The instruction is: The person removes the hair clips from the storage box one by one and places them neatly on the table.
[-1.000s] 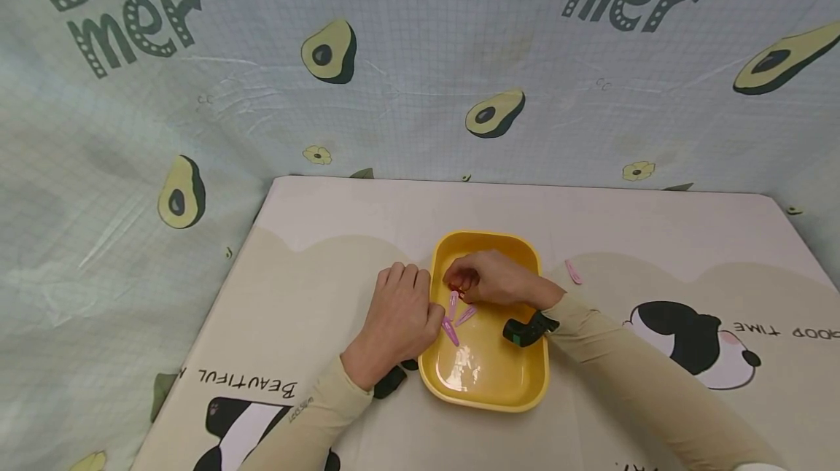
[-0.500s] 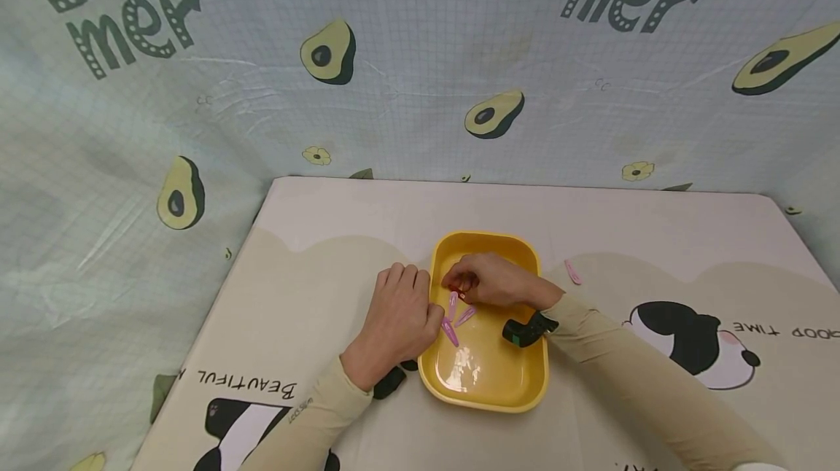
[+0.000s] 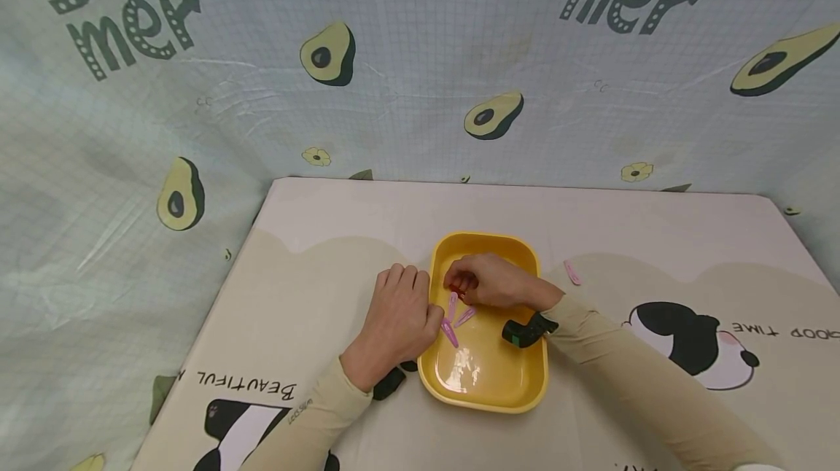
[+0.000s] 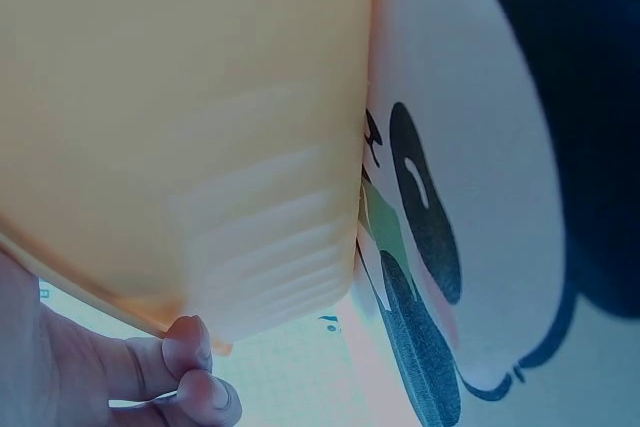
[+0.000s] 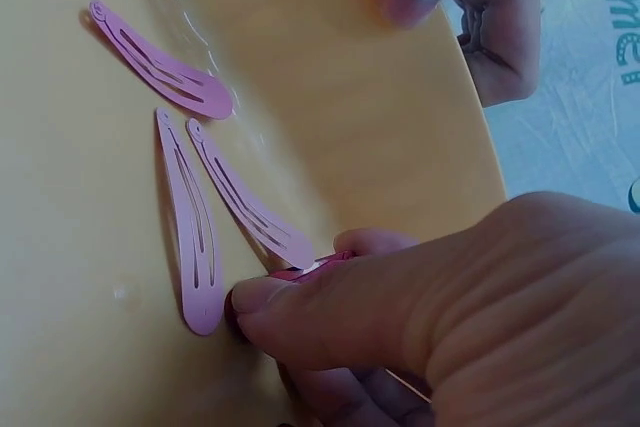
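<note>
A yellow plastic tray (image 3: 492,380) sits in the middle of the table. My left hand (image 3: 397,314) grips its left rim, thumb on the inner side and fingers outside. Inside the tray, at the left wall, my right hand (image 3: 492,281) pinches a red hair clip (image 5: 325,265) between thumb and fingers, which hide most of it. Beside those fingertips lie three pink snap hair clips: a pale one (image 5: 203,312), another pale one (image 5: 293,250) almost touching the thumb, and a deeper pink one (image 5: 212,102) nearer the left hand.
Outside the tray, one more pink hair clip (image 3: 572,273) lies on the table to the right. The tabletop (image 3: 328,223) carries a printed dog pattern. A patterned curtain (image 3: 407,33) hangs behind the table's far edge.
The right hand's fingers shift very slightly around the red hair clip. The left hand, the tray and the pink clips stay where they were.
</note>
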`<state>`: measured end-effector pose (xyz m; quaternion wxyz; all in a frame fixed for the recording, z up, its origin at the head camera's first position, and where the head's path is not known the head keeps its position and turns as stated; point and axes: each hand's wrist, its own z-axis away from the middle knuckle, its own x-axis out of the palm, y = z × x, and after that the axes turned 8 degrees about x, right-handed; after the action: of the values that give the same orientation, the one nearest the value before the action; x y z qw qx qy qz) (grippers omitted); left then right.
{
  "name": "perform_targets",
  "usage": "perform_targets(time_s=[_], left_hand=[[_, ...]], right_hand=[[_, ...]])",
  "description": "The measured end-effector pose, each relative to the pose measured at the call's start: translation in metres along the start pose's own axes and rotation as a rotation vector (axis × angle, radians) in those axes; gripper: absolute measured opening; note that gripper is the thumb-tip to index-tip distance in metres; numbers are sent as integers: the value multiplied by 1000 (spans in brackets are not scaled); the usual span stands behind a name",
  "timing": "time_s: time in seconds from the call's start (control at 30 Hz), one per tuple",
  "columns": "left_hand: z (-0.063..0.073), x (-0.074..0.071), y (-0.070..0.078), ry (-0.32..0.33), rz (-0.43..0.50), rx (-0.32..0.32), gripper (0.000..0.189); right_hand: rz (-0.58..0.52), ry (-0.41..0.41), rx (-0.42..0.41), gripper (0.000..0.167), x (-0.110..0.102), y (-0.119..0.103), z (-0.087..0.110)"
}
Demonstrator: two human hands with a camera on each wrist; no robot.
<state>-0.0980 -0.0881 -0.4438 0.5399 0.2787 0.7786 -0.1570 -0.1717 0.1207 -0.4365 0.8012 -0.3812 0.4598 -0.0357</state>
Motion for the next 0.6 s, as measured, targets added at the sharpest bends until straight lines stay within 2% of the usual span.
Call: perform_targets(time_s=[0.37,0.6], left_hand=[[0,-1,0,-1,0,2,17],[0,0,0,2,1,3,17]], right_hand=[[33,24,1,25,0,-1,2],[1,18,-9,23,0,-1,2]])
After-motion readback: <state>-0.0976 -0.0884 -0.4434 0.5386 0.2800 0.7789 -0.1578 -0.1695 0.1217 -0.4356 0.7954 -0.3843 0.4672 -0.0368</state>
